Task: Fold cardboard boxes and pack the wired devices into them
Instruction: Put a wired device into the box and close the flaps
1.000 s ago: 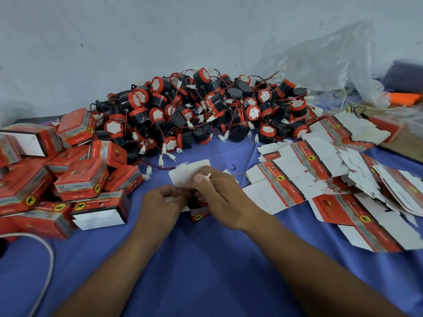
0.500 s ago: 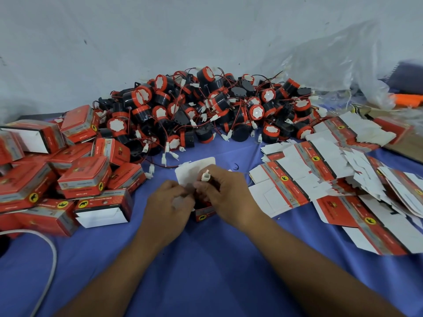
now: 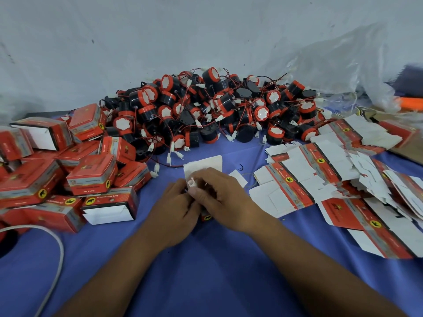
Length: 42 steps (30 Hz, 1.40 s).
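Note:
At the middle of the blue cloth, my left hand (image 3: 177, 205) and my right hand (image 3: 220, 197) meet over a small red box (image 3: 206, 216), mostly hidden beneath them. Its white lid flap (image 3: 204, 164) stands open behind my fingers. My right thumb and fingers pinch a white wire connector (image 3: 191, 182) above the box. My left hand's fingers curl against the box's left side. A big heap of black-and-orange wired devices (image 3: 212, 110) lies behind. Flat unfolded box blanks (image 3: 320, 179) spread to the right.
Folded red boxes (image 3: 68, 170) are piled on the left, some with open white ends. A white cable (image 3: 57, 259) curves at the lower left. Crumpled clear plastic (image 3: 343, 72) lies at the back right against the grey wall. Bare blue cloth (image 3: 206, 271) shows near me.
Both hands have drawn closer together over the box, and the white connector in my right fingers has shifted slightly left and down toward the box opening.

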Available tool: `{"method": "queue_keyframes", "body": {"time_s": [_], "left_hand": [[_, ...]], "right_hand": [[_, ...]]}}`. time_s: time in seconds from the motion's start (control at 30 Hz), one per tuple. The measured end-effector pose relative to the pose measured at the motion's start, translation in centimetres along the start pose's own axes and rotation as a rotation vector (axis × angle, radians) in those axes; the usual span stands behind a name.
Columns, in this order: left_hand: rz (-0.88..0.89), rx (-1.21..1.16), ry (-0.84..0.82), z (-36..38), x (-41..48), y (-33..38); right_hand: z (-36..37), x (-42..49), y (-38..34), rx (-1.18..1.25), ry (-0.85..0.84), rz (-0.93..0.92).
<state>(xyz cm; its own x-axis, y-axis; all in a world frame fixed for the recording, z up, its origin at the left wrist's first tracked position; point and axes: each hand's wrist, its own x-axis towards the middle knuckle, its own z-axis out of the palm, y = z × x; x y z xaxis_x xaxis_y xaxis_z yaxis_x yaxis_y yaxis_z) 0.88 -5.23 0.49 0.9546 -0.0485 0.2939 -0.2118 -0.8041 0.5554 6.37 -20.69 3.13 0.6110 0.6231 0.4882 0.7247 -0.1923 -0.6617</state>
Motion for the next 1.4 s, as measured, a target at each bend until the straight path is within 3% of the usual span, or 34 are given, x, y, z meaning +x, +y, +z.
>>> {"method": "queue_keyframes", "body": {"time_s": [0.2, 0.37, 0.57, 0.67, 0.9, 1.07, 1.23, 1.3, 1.4], "left_hand": [[-0.097, -0.151, 0.123, 1.2, -0.2, 0.3], [-0.130, -0.216, 0.454, 1.1, -0.5, 0.4], [-0.091, -0.501, 0.486, 1.1, -0.8, 0.8], [-0.024, -0.626, 0.518, 0.7, -0.9, 1.0], [0.056, -0.328, 0.442, 0.5, -1.0, 0.8], [0.106, -0.170, 0.391, 0.6, -0.8, 0.6], [0.100, -0.128, 0.348, 0.5, -0.7, 0.1], [0.099, -0.098, 0.315, 0.6, -0.7, -0.2], [0.065, -0.071, 0.265, 0.7, -0.5, -0.3]], "right_hand": [[-0.3, 0.2, 0.6, -0.039, 0.001, 0.056], [-0.3, 0.0, 1.2, 0.005, 0.060, 0.134], [0.1, 0.0, 1.3, -0.018, 0.148, 0.064], [0.1, 0.1, 1.4, -0.084, 0.116, 0.048], [0.4, -0.4, 1.2, -0.291, -0.017, -0.198], [-0.1, -0.7, 1.6, -0.454, -0.028, -0.175], [-1.1, -0.4, 1.9, -0.337, -0.089, -0.216], [-1.3, -0.6, 2.2, -0.216, 0.003, -0.120], [-1.6, -0.4, 2.9, -0.214, 0.377, -0.001]]}}
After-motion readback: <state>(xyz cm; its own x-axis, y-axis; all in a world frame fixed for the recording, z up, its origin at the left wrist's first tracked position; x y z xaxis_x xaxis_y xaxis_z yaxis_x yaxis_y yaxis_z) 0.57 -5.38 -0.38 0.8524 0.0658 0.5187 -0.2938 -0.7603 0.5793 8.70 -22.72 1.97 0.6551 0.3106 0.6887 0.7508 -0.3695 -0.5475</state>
